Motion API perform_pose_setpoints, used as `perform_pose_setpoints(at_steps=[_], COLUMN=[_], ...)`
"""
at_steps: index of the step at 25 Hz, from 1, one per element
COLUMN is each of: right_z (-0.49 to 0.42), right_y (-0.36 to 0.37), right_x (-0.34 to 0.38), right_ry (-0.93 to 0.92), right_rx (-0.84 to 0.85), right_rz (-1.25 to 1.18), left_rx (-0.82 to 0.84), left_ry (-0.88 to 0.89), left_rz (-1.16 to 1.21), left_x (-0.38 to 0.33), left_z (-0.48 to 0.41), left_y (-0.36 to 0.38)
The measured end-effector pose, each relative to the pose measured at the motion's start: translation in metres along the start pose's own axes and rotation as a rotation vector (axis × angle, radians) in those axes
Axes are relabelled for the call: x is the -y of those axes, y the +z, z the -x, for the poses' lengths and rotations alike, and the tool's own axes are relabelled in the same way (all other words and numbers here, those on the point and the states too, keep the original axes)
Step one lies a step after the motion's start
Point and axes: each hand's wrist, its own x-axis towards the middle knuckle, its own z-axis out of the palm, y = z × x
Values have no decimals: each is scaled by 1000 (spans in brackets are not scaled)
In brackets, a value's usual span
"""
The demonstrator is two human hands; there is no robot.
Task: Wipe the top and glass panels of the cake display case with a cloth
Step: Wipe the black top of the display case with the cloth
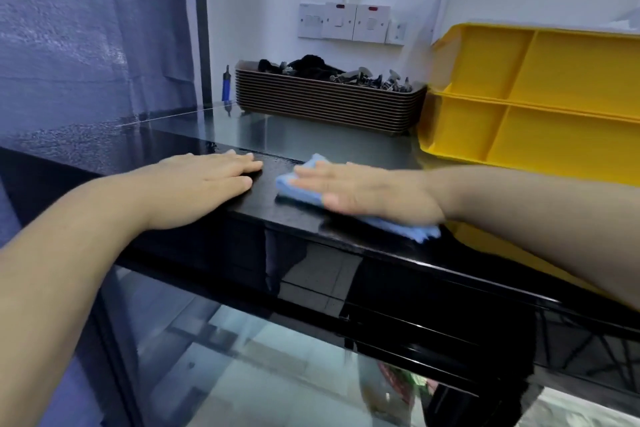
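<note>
Cloth [302, 184] is lying on the black case top [266, 211] under my right hand [374, 192], fingers [313, 173] pressing it flat, uncurled. My left hand [204, 184] is resting at its 9 o'clock, fingers straight, holding nothing. Best practice, I am judging: even pressure, overlapping strokes toward 12 o'clock.

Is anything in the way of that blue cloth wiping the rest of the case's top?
Yes. The left hand lies flat on the black top just left of the blue cloth under the right hand. Yellow trays sit close on its right, and a stack of brown trays stands at the back.
</note>
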Motion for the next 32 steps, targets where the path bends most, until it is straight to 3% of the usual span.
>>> perform_pose_setpoints(at_steps=[1, 3, 8, 10, 12, 14, 17, 20, 23, 24, 26, 29, 32], right_z=[7, 26, 11, 15, 32, 48, 15, -15, -38, -44, -47, -46, -65], right_y=[0, 1, 21, 6, -13, -17, -23, -5, -13, -22, -30, -27, -24], right_x=[6, 1, -44, -19, 3, -31, -100, -139, -147, -137, -125, -132, -122], right_ry=[-12, -29, 135, 24, 29, 26, 260, 240, 428, 597, 770, 693, 329], right_rx=[-83, -40, -107, -19, -29, 9, -60, -77, -151, -189, -204, -284, -159], right_rz=[-70, -164, -139, 23, -119, -133, -161, -68, -13, -122, -319, -271, -100], left_rx=[6, -1, -31, -4, 27, -55, -40, 37, 33, 26, 28, 37, -58], left_ry=[7, 26, 61, 81, 86, 90, 125, 176, 164, 174, 181, 170, 153], left_rz=[-4, -20, 16, -15, -37, 12, 93, 90, 168, 178, 187, 206, 193], left_x=[0, 4, 0, 7, 22, 30, 17, 5, 12, 14, 15, 15, 19], left_z=[-2, -2, 0, -4, -12, -25, -47, -74, -85, -87, -86, -90, -80], left_y=[0, 1, -1, 1, 7, 5, 1, -6, -8, -6, -1, 4, 1])
